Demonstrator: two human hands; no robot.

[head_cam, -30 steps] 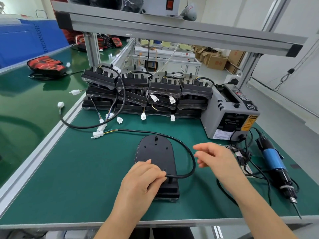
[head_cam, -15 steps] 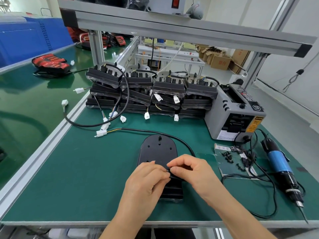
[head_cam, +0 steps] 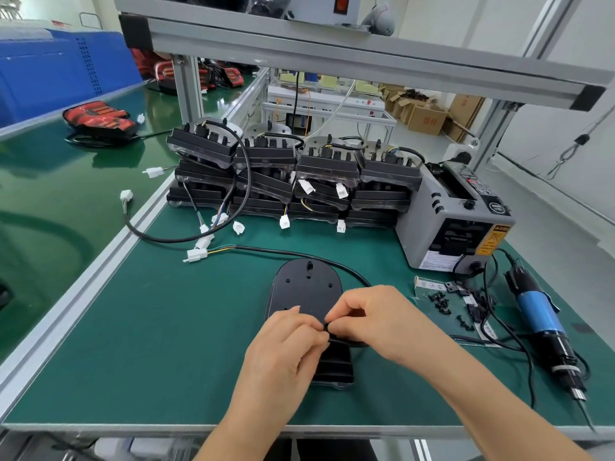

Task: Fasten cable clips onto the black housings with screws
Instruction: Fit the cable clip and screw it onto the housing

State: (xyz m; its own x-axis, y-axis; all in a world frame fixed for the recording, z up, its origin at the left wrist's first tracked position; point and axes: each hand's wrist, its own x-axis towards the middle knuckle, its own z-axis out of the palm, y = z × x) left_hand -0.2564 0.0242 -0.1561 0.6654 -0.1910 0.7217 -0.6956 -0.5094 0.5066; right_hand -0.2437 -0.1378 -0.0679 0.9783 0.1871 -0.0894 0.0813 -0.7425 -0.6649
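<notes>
Fingers [head_cam: 347, 305] of left hand [head_cam: 286, 342] and right hand [head_cam: 377, 319] curled, pinching cable clip [head_cam: 327, 327] between them. Green surface [head_cam: 166, 344]: stacked housings [head_cam: 296, 181] at back, one black housing [head_cam: 307, 287] flat under hands, screwdriver [head_cam: 539, 314] far right, loose screws [head_cam: 441, 301] beside it.

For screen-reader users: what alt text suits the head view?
The left hand holds the cable on a black housing while the right hand pinches a small black piece beside it. Screws and a blue screwdriver lie to the right; stacked housings stand behind.

Bright, even light; soft shadows; edges bowed, perhaps slightly blurred.
</notes>
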